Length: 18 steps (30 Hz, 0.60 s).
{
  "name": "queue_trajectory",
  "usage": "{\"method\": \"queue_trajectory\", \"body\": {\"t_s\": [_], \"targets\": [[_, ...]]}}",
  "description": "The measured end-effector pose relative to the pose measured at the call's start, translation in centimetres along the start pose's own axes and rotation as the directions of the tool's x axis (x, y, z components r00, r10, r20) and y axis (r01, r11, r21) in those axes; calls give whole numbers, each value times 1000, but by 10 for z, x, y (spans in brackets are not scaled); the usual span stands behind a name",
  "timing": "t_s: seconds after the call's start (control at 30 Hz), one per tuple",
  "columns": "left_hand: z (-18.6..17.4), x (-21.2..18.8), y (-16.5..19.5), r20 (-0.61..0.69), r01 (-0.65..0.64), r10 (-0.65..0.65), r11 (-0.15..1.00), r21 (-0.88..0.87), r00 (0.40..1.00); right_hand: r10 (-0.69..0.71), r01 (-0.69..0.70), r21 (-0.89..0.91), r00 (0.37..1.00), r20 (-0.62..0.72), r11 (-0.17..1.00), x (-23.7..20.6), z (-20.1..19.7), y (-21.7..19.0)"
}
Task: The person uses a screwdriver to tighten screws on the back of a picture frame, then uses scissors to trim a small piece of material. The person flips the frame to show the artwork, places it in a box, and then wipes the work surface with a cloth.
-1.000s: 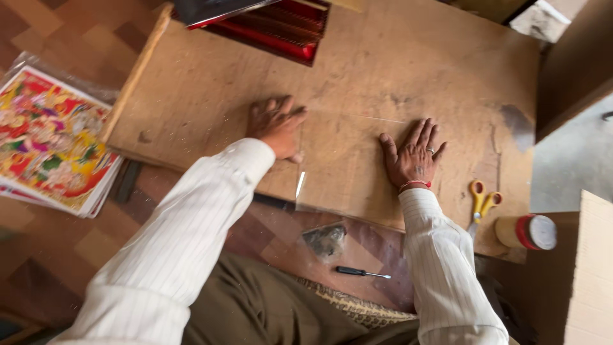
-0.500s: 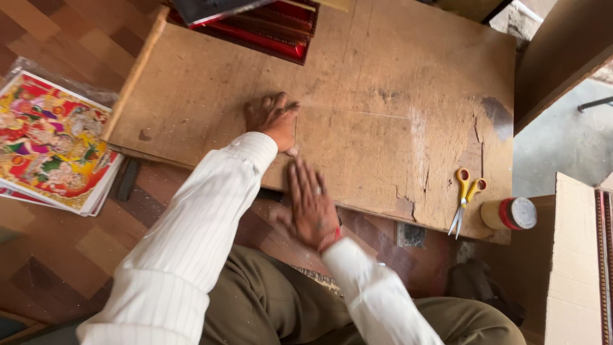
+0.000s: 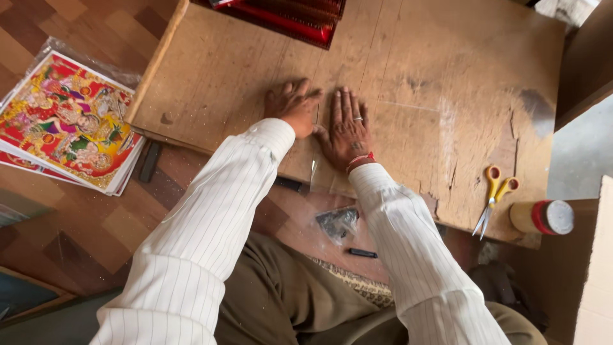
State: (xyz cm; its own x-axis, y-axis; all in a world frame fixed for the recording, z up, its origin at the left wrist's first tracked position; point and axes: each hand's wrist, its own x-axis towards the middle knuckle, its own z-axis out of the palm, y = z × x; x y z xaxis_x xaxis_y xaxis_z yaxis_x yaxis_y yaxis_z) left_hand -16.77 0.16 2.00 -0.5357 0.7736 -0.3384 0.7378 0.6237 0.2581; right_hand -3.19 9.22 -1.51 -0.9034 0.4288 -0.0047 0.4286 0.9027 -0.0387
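My left hand (image 3: pixel 292 103) rests on a worn wooden board (image 3: pixel 242 70) with its fingers curled under; I cannot tell if it holds anything. My right hand (image 3: pixel 347 126) lies flat on the board, palm down and fingers spread, right beside the left hand and almost touching it. A thin clear edge (image 3: pixel 313 171), like a transparent sheet, shows at the board's near side between my wrists. Both arms wear white striped sleeves.
Yellow-handled scissors (image 3: pixel 491 198) and a tube with a red and white cap (image 3: pixel 544 217) lie at the board's right corner. A stack of colourful prints in plastic (image 3: pixel 67 124) lies on the floor at left. Red frames (image 3: pixel 287 16) sit at the far edge. A dark pen (image 3: pixel 363 253) is on the floor.
My right hand has slid from the board's right side, past the near edge, to lie flat next to my left hand. The left hand has stayed in place.
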Motion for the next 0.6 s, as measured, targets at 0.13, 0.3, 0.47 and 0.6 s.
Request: {"method": "queue_trajectory", "body": {"t_s": [0.13, 0.3, 0.47, 0.6], "targets": [[6, 5, -2, 8, 14, -14, 1000, 13, 1000, -64, 89, -178, 988, 137, 980, -44, -1, -42], [6, 8, -6, 38, -33, 33, 999, 0, 999, -127, 128, 58, 992, -24, 990, -143, 0, -85], [4, 8, -10, 102, -18, 11, 998, 66, 995, -100, 129, 283, 989, -113, 950, -121, 14, -71], [1, 6, -8, 71, 1, -7, 996, 87, 997, 49, -23, 169, 987, -151, 985, -44, 14, -31]]}}
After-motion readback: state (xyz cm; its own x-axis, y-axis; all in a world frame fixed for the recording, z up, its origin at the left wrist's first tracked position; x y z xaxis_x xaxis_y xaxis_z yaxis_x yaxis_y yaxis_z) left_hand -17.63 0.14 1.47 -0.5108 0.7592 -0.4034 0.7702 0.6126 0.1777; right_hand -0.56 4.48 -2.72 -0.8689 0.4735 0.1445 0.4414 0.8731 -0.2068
